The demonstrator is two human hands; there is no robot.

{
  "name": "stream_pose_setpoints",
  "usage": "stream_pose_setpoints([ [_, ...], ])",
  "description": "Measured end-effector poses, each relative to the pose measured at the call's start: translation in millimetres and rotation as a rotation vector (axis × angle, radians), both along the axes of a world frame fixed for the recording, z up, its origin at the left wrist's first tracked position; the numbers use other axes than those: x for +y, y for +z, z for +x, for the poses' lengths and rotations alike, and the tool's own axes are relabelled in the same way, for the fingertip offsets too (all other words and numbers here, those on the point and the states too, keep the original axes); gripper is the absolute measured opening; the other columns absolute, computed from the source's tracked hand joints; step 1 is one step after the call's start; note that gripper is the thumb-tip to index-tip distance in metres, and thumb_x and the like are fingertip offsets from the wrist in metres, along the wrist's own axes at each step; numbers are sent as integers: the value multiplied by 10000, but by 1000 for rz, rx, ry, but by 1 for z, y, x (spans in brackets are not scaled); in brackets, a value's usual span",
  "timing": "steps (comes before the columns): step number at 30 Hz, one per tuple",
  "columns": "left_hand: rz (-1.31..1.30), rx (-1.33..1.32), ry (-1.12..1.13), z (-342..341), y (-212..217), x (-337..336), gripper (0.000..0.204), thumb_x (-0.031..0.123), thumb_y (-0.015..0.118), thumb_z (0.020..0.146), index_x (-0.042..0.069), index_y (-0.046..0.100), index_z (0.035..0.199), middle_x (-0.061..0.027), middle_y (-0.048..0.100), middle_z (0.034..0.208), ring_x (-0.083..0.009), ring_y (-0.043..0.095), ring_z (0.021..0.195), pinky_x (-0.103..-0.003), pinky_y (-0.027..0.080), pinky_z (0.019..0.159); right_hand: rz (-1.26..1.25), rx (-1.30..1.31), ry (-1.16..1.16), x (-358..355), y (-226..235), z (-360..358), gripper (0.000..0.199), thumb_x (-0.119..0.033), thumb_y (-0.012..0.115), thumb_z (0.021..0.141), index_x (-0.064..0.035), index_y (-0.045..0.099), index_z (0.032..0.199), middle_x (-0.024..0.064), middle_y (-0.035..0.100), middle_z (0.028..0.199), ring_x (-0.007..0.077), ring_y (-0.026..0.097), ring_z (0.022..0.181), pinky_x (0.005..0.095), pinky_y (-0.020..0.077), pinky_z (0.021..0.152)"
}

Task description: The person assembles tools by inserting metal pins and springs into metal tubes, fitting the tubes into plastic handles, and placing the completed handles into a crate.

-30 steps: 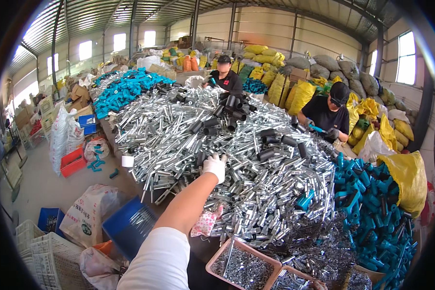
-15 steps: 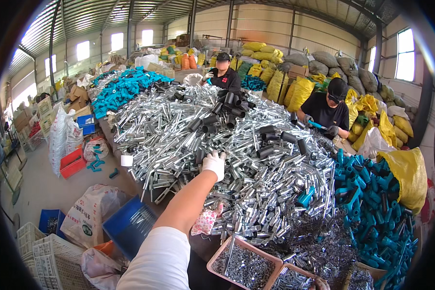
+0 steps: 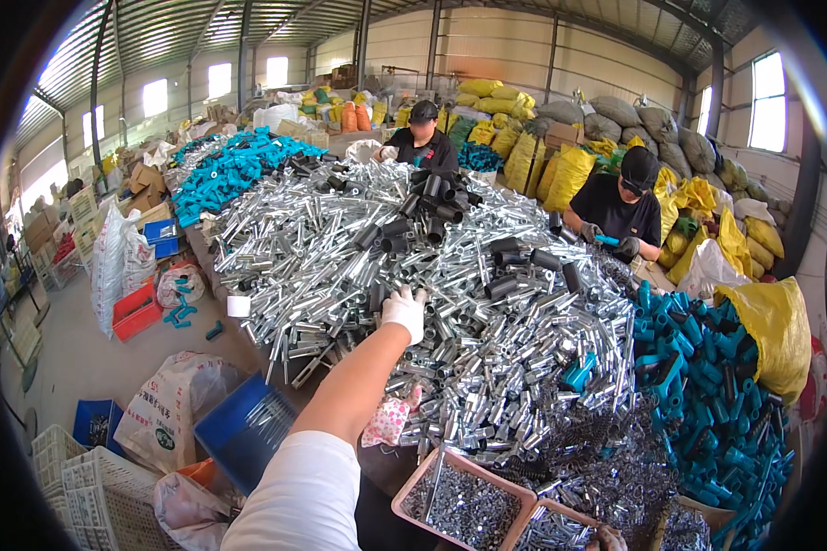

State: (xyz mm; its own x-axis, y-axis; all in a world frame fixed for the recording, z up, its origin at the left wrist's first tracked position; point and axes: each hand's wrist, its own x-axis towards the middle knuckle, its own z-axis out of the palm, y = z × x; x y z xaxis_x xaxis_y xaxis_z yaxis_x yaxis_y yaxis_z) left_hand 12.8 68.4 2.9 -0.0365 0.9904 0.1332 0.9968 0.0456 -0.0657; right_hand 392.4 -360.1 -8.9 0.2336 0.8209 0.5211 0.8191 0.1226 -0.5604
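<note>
My left hand point(image 3: 402, 314), in a white glove, reaches out over the near slope of a big heap of silvery metal tubes and rods point(image 3: 312, 248). Its fingers are spread against the heap, with nothing visible in them, beside a black sleeve point(image 3: 378, 296). Only a bit of my right hand point(image 3: 608, 539) shows at the bottom edge, by a pink tray of small metal pieces point(image 3: 565, 528); what it holds, if anything, is hidden. Left of that sits another pink tray point(image 3: 400, 503) full of tiny metal parts. A pink-patterned cloth bundle point(image 3: 390, 420) lies under my left forearm.
Teal plastic housings point(image 3: 708, 395) pile up at right, near a yellow sack point(image 3: 772, 340). Dark springs point(image 3: 606, 450) tangle at front. A blue bin point(image 3: 248, 432) and white crates point(image 3: 110, 496) stand left. Two people point(image 3: 423, 147) work across the heap, one holding a teal piece point(image 3: 606, 240).
My left hand stays almost in place on the heap. The person at right has brought the teal piece between both hands; the far person's raised hand has lowered. The view shifts slightly.
</note>
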Motion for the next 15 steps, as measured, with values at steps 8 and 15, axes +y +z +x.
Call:
stream_pose_setpoints([
  [8, -24, 6, 7, 0, 2, 0, 643, 223, 626, 831, 111, 337, 1394, -205, 369, 1405, -343, 488, 1198, -425, 446, 951, -29, -23, -16, -1, 5, -1, 265, -168, 608, 894, 24, 652, 1072, 199, 668, 1051, 358, 633, 965, 416, 492, 884],
  [15, -3, -8, 3, -1, 0, 1, 678, 202, 647, 793, 100, 335, 1386, -210, 375, 1398, -347, 485, 1204, -425, 450, 949, -37, -3, -10, -1, 2, -1, 240, -131, 604, 876, 19, 659, 1055, 196, 663, 1024, 349, 637, 920, 404, 501, 856],
])
